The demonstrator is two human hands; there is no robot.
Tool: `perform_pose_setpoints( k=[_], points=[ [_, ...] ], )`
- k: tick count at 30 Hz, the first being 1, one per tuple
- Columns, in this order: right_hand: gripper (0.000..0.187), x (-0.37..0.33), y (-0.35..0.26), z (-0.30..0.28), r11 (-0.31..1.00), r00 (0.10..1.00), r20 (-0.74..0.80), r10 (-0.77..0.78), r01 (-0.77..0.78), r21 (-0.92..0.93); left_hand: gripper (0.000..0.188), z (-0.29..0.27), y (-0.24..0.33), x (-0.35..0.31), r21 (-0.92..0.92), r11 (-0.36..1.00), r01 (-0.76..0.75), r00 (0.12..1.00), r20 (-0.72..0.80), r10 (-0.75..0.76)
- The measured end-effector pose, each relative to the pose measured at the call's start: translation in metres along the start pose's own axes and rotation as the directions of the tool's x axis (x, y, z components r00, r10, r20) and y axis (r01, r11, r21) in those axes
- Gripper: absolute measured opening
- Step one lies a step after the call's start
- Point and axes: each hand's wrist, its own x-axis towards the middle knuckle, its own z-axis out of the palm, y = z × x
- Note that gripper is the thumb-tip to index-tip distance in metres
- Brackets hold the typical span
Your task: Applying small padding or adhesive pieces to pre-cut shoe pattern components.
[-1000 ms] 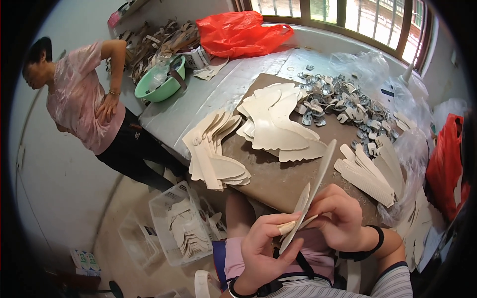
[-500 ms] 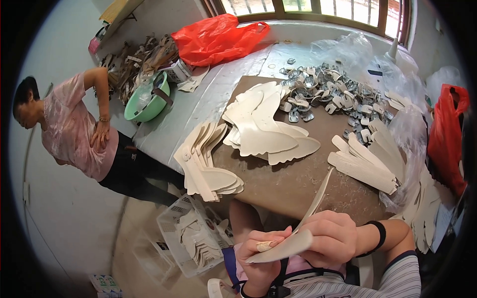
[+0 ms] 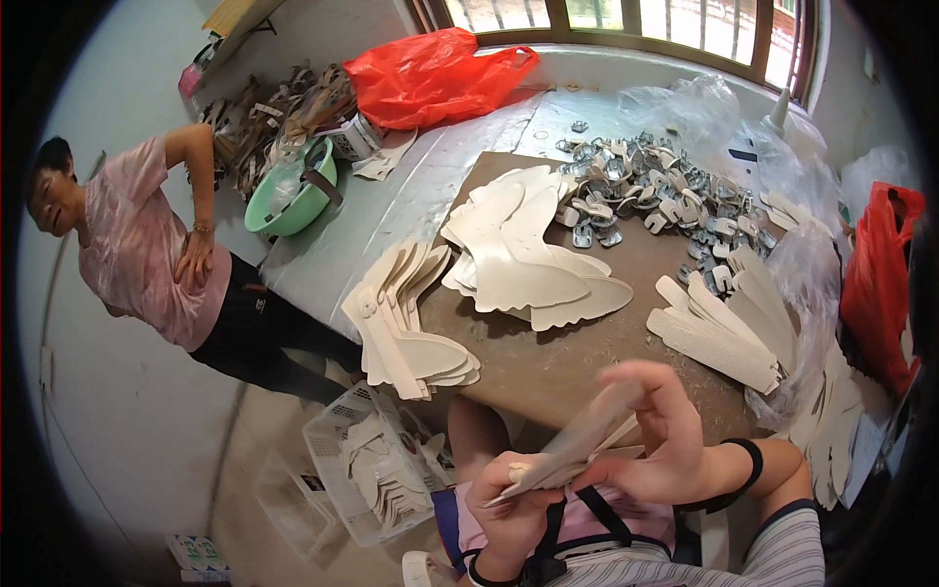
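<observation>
Over my lap, my left hand (image 3: 507,519) grips one end of a thin cream-coloured cut piece (image 3: 579,432), a beige cover on one of its fingers. The fingers of my right hand (image 3: 667,445) curl round the piece's far end, with the thumb under it; motion blurs them a little. Part of a pale strip shows between the piece and my right palm. On the brown board beyond lies a pile of curved cream pieces (image 3: 528,249). Left of that pile is a stack of bent cream pieces (image 3: 406,333), and ribbed cream strips (image 3: 719,338) lie to the right.
Small metal buckle-like parts (image 3: 636,171) are heaped at the back right. A red bag (image 3: 430,78) and a green basin (image 3: 293,210) rest farther left. Below the table edge, a white basket (image 3: 367,470) holds more cut pieces. Another person (image 3: 161,245) stands at the left.
The piece has turned, its far end now raised in my right hand, whose fingers have opened out and moved up. My left hand keeps its grip. The other person's head has turned.
</observation>
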Motion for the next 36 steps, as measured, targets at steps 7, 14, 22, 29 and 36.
perform_pose_setpoints(
  k=[7, 14, 22, 29, 36],
  points=[
    [0.020, 0.000, 0.007, -0.004, 0.945, 0.952, 0.297, -0.068, 0.157, -0.287, 0.023, -0.010, 0.004, 0.021, 0.319, 0.897, -0.308, 0.932, 0.292, 0.216],
    [0.012, -0.002, 0.010, -0.017, 0.803, 0.723, 0.566, -0.397, 0.572, -0.168, 0.023, -0.022, 0.000, 0.020, 0.208, 0.911, -0.355, 0.902, 0.331, 0.276],
    [0.010, -0.005, 0.013, -0.015, 0.817, 0.730, 0.560, -0.392, 0.556, -0.153, 0.022, -0.021, 0.012, 0.025, 0.305, 0.836, -0.457, 0.843, 0.450, 0.296],
    [0.011, -0.006, 0.006, -0.015, 0.790, 0.678, 0.573, -0.461, 0.607, -0.083, 0.013, -0.024, 0.018, 0.029, 0.146, 0.838, -0.527, 0.744, 0.555, 0.371],
    [0.013, -0.009, 0.006, -0.012, 0.802, 0.671, 0.573, -0.470, 0.596, -0.039, 0.017, -0.031, 0.003, 0.021, 0.059, 0.628, -0.776, 0.564, 0.511, 0.649]
  ],
)
